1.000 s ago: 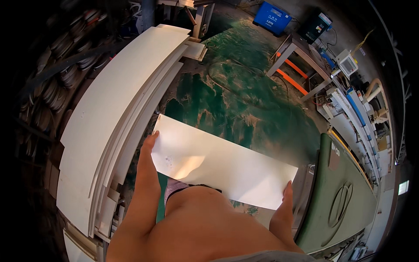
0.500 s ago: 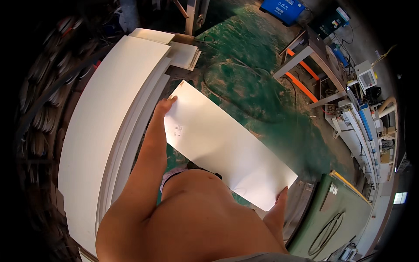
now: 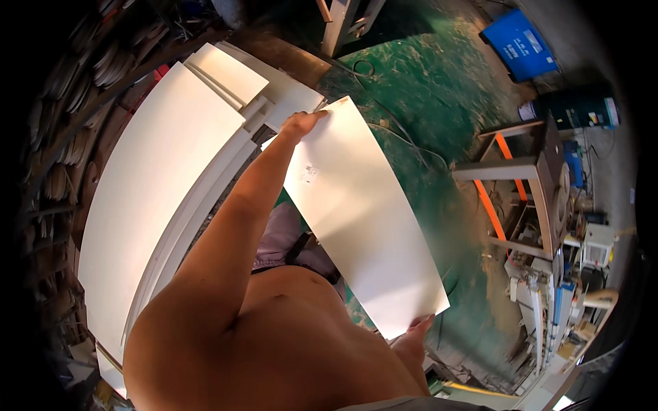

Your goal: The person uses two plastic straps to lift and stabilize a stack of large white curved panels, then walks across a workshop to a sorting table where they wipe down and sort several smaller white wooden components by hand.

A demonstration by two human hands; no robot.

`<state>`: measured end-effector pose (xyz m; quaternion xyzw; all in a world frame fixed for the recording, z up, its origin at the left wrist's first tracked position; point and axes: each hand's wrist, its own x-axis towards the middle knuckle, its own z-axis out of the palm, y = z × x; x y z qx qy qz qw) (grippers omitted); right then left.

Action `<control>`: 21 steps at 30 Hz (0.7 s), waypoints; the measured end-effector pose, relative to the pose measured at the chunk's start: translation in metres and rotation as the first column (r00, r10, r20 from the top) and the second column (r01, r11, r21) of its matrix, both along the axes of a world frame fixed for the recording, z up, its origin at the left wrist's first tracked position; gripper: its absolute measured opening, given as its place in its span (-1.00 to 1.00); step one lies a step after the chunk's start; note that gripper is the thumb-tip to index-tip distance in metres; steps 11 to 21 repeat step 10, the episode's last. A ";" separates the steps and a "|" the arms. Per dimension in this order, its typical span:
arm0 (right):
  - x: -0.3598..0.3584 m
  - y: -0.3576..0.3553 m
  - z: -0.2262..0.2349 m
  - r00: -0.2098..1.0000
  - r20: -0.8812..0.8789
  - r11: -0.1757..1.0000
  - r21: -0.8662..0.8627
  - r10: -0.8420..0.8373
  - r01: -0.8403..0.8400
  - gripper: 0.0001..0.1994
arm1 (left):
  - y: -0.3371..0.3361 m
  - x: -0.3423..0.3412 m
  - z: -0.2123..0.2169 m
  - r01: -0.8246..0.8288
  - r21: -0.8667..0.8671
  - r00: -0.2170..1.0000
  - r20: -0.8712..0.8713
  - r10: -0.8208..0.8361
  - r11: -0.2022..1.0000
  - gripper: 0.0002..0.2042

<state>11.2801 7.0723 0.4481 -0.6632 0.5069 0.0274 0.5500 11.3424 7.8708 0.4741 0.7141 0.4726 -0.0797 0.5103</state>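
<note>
Hands grip a long white rectangular board [image 3: 360,219]: left hand [image 3: 301,123] clamps the far end, right hand [image 3: 418,329] the near corner, beside stacked white panels [image 3: 157,185]

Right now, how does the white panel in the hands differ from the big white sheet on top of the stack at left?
The long white rectangular panel is held off the floor, left hand at its far end and right hand at its near corner; the large white sheet lies flat on a stack of boards, untouched. The panel is narrower and carries a small label; the sheet looks blank. Both are plain, flat and white.
</note>
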 end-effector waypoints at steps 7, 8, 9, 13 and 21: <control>0.160 0.109 -0.007 0.964 -0.052 0.965 0.033 0.260 -0.258 -0.50 | 0.113 0.156 -0.072 0.024 -0.048 0.992 -0.120 -0.029 0.999 -0.23; 0.198 0.136 -0.018 0.932 -0.015 0.931 0.057 0.362 -0.361 -0.48 | 0.140 0.182 -0.082 0.003 -0.028 0.989 -0.151 -0.007 1.000 -0.25; 0.241 0.168 -0.035 0.988 -0.088 0.981 0.159 0.124 -0.109 -0.36 | 0.161 0.200 -0.094 -0.008 0.003 0.982 -0.190 0.009 1.000 -0.22; 0.266 0.192 -0.050 0.985 -0.107 0.980 0.161 0.136 -0.118 -0.36 | 0.181 0.218 -0.106 -0.008 0.033 0.980 -0.199 0.015 0.999 -0.22; 0.266 0.192 -0.050 0.985 -0.107 0.980 0.161 0.136 -0.118 -0.36 | 0.181 0.218 -0.106 -0.008 0.033 0.980 -0.199 0.015 0.999 -0.22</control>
